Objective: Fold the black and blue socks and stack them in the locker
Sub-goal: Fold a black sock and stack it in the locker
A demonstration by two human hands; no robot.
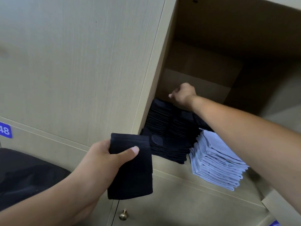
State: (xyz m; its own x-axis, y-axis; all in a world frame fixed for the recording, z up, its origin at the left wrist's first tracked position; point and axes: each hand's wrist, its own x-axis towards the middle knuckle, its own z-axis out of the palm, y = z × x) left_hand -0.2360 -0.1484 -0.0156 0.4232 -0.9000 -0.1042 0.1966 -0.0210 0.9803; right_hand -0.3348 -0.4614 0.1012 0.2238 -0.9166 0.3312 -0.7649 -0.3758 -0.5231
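My left hand (104, 160) grips a folded black sock (132, 167) in front of the open locker (151, 88), thumb on top of the fabric. Inside the locker stand tall piles of folded black socks (169, 131) on the left and a pile of folded light blue socks (215, 162) on the right. My right hand (183, 95) reaches deep into the locker, above the back of the black piles, fingers curled. Whether it holds anything cannot be made out.
A closed locker door (73, 62) lies to the left, with a blue number label (5, 130). Below is another door with a brass knob (123, 215). A dark cloth mass (24, 175) sits at lower left. The locker's upper part holds nothing visible.
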